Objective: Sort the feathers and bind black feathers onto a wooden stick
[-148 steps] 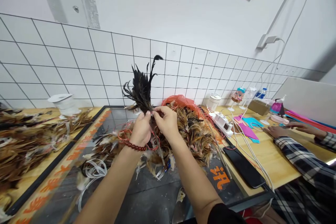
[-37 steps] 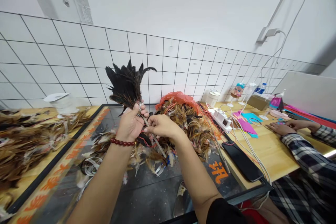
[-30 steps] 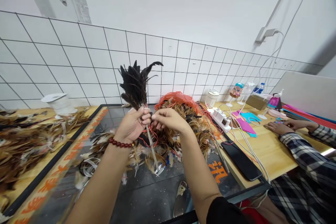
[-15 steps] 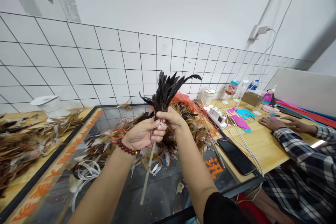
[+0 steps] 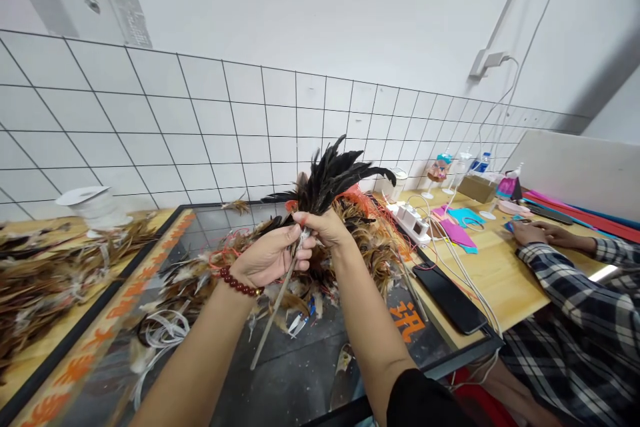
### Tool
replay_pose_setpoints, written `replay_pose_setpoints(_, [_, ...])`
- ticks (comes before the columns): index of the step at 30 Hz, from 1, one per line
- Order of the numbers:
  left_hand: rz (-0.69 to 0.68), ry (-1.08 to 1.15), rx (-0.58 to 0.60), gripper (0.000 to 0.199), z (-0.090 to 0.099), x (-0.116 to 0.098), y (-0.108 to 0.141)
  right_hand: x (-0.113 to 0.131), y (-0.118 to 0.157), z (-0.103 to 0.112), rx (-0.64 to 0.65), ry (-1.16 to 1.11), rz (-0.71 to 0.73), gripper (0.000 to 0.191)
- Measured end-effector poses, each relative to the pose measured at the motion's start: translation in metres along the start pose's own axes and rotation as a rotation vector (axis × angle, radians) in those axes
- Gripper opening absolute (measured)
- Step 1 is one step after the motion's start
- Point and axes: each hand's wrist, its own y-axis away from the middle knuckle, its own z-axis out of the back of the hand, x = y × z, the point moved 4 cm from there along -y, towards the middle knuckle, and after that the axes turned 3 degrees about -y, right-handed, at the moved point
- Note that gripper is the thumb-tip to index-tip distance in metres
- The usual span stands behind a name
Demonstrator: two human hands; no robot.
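Black feathers (image 5: 330,177) fan up and to the right from the top of a thin pale stick (image 5: 273,323), which slants down to the left. My left hand (image 5: 270,255), with a dark red bead bracelet (image 5: 241,282) at the wrist, is closed round the stick just below the feathers. My right hand (image 5: 325,227) pinches the base of the feathers, its fingertips touching those of my left. Behind and below both hands lies a heap of brown feathers (image 5: 373,250). The exact binding point is hidden by my fingers.
White-and-blue snips (image 5: 301,321) and white ribbon (image 5: 165,328) lie on the black-framed glass panel (image 5: 210,373). More feathers (image 5: 45,287) and a white spool (image 5: 95,208) are at the left. A phone (image 5: 450,297), power strip (image 5: 413,221) and another person's hands (image 5: 533,233) are at the right.
The stick's lower end has swung left, and the black feathers lean and spread further right. At the right, the other person's hands have drawn together around something small and blue.
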Motion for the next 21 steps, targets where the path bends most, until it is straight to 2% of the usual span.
replay_pose_setpoints(2, [0.047, -0.06, 0.036, 0.023, -0.002, 0.003, 0.001, 0.0, 0.002, 0.001, 0.028, 0.0, 0.015, 0.044])
replay_pose_setpoints(4, [0.043, -0.147, 0.0, 0.027, -0.002, 0.007, 0.0, 0.001, 0.002, 0.0, 0.063, -0.008, 0.027, 0.042])
replay_pose_setpoints(6, [-0.065, -0.229, -0.148, 0.024, 0.002, 0.006, -0.004, 0.002, 0.001, -0.002, 0.071, -0.005, 0.036, 0.041])
replay_pose_setpoints(10, [-0.383, -0.421, -0.545, 0.011, 0.01, -0.001, -0.009, 0.012, -0.003, -0.01, 0.038, 0.058, 0.106, 0.043])
replay_pose_setpoints(13, [-0.534, -0.509, -0.651, 0.016, 0.008, -0.006, -0.009, 0.02, -0.004, -0.017, 0.018, 0.035, 0.192, 0.046])
replay_pose_setpoints(14, [-0.543, -0.525, -0.648, 0.017, 0.007, -0.006, -0.009, 0.021, -0.003, -0.017, 0.001, 0.008, 0.222, 0.046])
replay_pose_setpoints(16, [-0.462, -0.536, -0.587, 0.013, 0.007, -0.003, -0.009, 0.02, -0.003, -0.017, -0.038, -0.031, 0.241, 0.044])
replay_pose_setpoints(18, [-0.306, -0.492, -0.441, 0.011, 0.007, 0.001, -0.009, 0.014, -0.003, -0.014, -0.056, -0.025, 0.156, 0.044])
replay_pose_setpoints(21, [-0.13, -0.356, -0.16, 0.021, 0.005, 0.002, -0.003, 0.007, 0.0, -0.011, -0.062, -0.018, 0.009, 0.048])
